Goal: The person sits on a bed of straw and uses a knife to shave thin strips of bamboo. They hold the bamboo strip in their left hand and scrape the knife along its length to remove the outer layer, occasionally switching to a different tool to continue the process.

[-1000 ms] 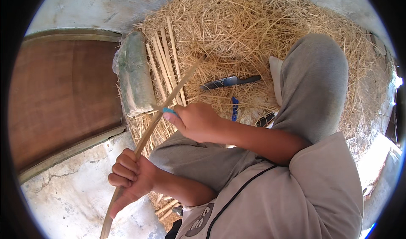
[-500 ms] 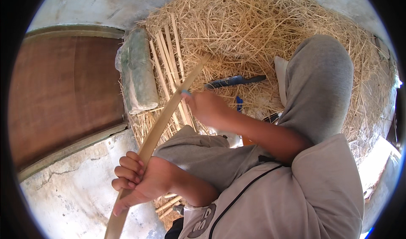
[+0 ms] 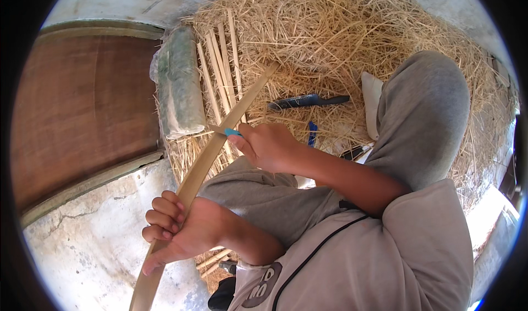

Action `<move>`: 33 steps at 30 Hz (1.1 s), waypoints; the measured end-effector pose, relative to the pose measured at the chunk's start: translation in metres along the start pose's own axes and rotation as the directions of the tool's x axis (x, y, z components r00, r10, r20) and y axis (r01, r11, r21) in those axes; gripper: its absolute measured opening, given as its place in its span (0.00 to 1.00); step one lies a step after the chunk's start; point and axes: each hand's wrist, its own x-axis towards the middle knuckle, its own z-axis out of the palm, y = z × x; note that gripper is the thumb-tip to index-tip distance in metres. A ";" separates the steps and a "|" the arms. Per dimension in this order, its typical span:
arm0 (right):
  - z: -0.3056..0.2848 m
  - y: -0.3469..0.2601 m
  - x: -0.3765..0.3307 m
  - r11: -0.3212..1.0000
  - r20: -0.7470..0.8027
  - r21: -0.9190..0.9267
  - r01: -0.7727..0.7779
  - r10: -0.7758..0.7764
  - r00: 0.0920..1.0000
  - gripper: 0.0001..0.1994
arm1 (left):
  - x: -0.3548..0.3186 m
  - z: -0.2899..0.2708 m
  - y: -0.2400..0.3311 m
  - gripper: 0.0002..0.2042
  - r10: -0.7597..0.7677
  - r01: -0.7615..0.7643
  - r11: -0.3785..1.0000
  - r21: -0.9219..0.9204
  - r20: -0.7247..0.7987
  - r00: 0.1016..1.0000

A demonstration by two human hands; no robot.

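Left hand (image 3: pixel 184 231), fingers curled tight around long bamboo strip (image 3: pixel 212 157), steadying lower end. Strip slanting from 7 to 1 o'clock over straw pile (image 3: pixel 341 41). Right hand (image 3: pixel 269 146) pinching small blue-handled blade (image 3: pixel 228 131) against strip edge, for shaving probably. 4 thin sticks (image 3: pixel 220 63) lying at 12 o'clock.

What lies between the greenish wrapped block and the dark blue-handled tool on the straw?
In the head view, several thin pale split sticks lie between the greenish wrapped block and the dark blue-handled tool, crossed by the long bamboo strip.

A long tan bamboo strip (image 3: pixel 220 149) slants diagonally, gently bowed, above straw.
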 end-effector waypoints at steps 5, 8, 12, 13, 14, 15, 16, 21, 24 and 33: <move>0.004 -0.007 -0.003 1.000 -0.066 -0.029 0.012 -0.014 0.998 0.27 | 0.005 -0.002 -0.001 0.34 0.009 -0.008 1.000 0.020 -0.053 0.999; 0.008 -0.004 -0.003 0.998 -0.084 -0.057 0.020 -0.025 0.996 0.26 | 0.001 0.001 0.000 0.34 0.002 -0.003 1.000 -0.015 -0.059 0.998; 0.010 -0.014 -0.008 0.995 -0.066 -0.076 0.064 -0.069 0.995 0.25 | 0.007 -0.004 -0.002 0.34 0.007 -0.005 1.000 0.021 -0.075 0.997; 0.010 -0.018 -0.012 0.994 -0.050 -0.082 0.078 -0.082 0.995 0.25 | 0.005 -0.004 -0.001 0.34 0.011 -0.010 1.000 0.022 -0.075 0.997; 0.010 -0.016 -0.010 0.995 -0.054 -0.081 0.062 -0.066 0.996 0.25 | 0.005 -0.005 -0.001 0.34 0.016 -0.014 1.000 0.023 -0.076 0.997; 0.009 -0.011 -0.006 0.996 -0.058 -0.080 0.045 -0.050 0.997 0.25 | 0.005 -0.006 -0.003 0.34 0.017 -0.015 0.999 0.029 -0.071 0.997; 0.006 -0.008 -0.002 0.997 -0.063 -0.077 0.033 -0.038 0.997 0.25 | 0.006 -0.005 -0.005 0.34 0.023 -0.021 0.999 0.034 -0.064 0.998; 0.013 -0.012 -0.002 0.999 -0.080 -0.023 -0.045 0.043 0.996 0.26 | 0.011 -0.010 -0.006 0.34 0.025 -0.023 0.999 0.023 -0.056 0.998; 0.013 -0.011 -0.004 0.998 -0.032 -0.002 -0.057 0.057 0.998 0.27 | 0.012 -0.013 -0.004 0.34 0.018 -0.017 1.000 0.026 -0.036 0.999; -0.002 -0.002 0.006 0.994 0.031 0.048 -0.094 0.092 0.995 0.27 | 0.013 -0.010 -0.005 0.35 0.004 -0.003 1.000 0.025 -0.037 0.999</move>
